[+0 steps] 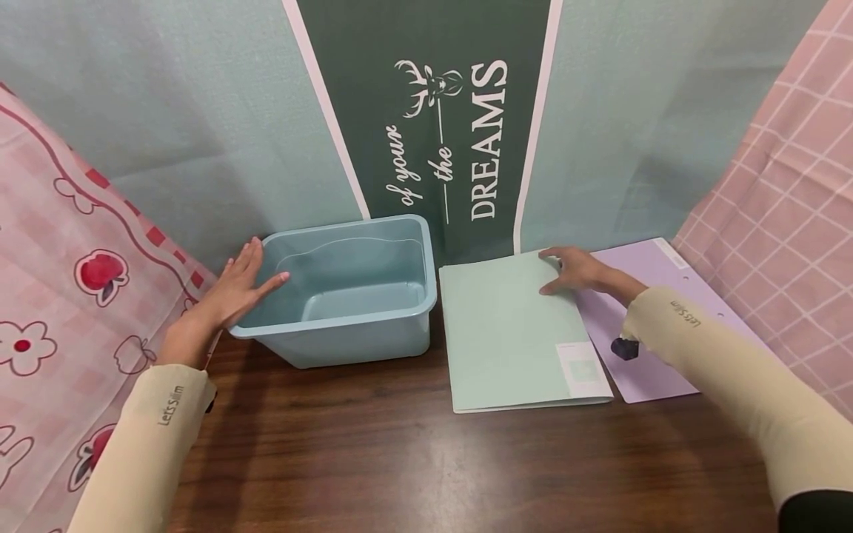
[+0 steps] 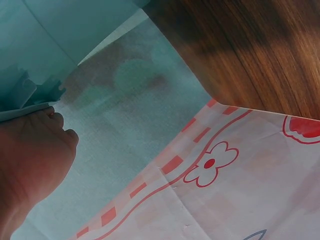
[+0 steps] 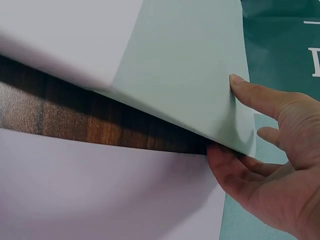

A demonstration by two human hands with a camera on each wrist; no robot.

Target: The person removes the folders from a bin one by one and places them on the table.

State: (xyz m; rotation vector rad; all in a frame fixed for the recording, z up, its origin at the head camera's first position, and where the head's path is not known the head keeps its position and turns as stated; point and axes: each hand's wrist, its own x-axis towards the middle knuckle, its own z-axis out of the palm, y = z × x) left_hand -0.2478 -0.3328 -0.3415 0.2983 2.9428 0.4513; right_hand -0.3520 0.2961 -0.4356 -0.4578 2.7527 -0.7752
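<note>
A blue-grey plastic bin (image 1: 360,344) stands on the table at the middle left. My left hand (image 1: 233,292) rests on its left rim with the fingers straight and the thumb reaching over the inside. The left wrist view catches part of this left hand (image 2: 37,155) against the bin's edge. To the right of the bin lies a pale green paper folder (image 1: 513,333) with a white label. Its far right corner is pinched by my right hand (image 1: 576,270). In the right wrist view, the thumb of the right hand (image 3: 280,170) is on top of the folder and the other fingers are beneath.
A lilac folder (image 1: 640,296) with punched holes lies at the right, partly behind the right arm. The brown wooden table (image 1: 400,459) extends in front. Printed cloths hang around, including a green one (image 1: 426,111) behind and a pink checked one (image 1: 786,185) at right.
</note>
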